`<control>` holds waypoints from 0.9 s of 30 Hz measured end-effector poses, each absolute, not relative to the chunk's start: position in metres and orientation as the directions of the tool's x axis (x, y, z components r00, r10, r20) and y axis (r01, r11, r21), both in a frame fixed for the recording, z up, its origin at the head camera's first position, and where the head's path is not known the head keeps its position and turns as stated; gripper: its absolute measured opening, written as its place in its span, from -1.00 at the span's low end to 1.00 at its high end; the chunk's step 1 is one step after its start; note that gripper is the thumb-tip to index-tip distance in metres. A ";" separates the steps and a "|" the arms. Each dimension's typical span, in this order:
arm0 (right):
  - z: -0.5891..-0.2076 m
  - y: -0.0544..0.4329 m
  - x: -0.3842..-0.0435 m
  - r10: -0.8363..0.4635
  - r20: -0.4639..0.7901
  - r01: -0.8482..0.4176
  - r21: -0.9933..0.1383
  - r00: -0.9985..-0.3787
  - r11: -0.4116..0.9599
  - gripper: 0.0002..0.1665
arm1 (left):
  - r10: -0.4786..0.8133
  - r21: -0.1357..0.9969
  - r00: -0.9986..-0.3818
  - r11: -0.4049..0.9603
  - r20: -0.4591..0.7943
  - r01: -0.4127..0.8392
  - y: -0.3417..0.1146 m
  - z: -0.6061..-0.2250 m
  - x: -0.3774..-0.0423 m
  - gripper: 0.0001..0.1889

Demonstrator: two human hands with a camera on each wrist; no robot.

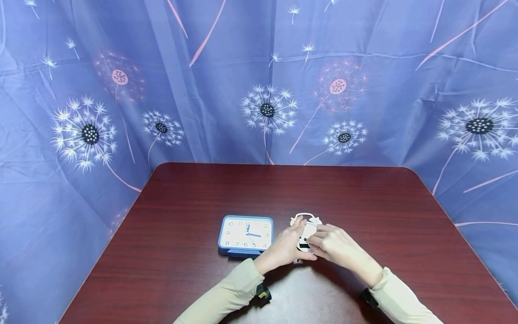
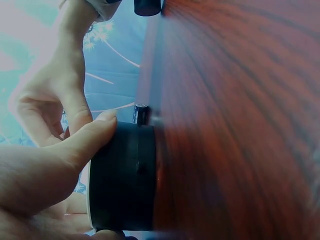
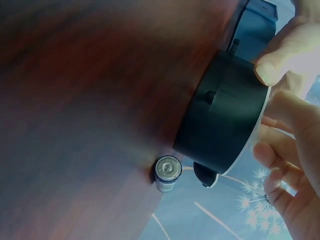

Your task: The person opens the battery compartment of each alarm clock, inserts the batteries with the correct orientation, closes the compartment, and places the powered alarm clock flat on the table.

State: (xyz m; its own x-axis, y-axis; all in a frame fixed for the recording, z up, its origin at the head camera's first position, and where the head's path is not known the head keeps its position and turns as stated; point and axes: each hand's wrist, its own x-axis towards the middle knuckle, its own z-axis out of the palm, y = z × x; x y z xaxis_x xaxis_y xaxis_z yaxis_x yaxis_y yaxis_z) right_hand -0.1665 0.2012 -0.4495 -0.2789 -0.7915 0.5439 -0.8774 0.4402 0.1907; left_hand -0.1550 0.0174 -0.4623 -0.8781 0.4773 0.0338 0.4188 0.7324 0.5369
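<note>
A small twin-bell alarm clock (image 1: 306, 231) lies flat on the table, its white side with a dark slot facing up. Dark round sides of the clock (image 2: 122, 175) show in the left wrist view. My left hand (image 1: 288, 243) grips it by the side, thumb along the near edge and fingers toward the bells. Over the slot, the thumb and fingers of my right hand (image 1: 333, 245) are bent close together; I cannot tell whether they pinch anything. A battery (image 3: 168, 170) stands on the table beside the clock.
A blue rectangular clock (image 1: 246, 234) with a white dial leans back on the table to the left of my left hand. Both stand on a dark red wooden table (image 1: 186, 193). A blue curtain with dandelion prints (image 1: 218, 112) hangs behind the far edge and along the sides.
</note>
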 end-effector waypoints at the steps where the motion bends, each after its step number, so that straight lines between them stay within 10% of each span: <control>1: -0.449 0.201 -0.167 -0.791 0.544 -0.877 0.189 -0.280 0.441 -0.75 | 0.477 0.540 -0.878 0.731 0.033 0.417 0.017 -0.462 -0.155 0.06; 27: -0.445 0.211 -0.164 -0.667 0.605 -0.848 -0.025 -0.435 0.529 -0.80 | 0.479 0.524 -0.875 0.728 0.072 0.441 0.019 -0.461 -0.154 0.05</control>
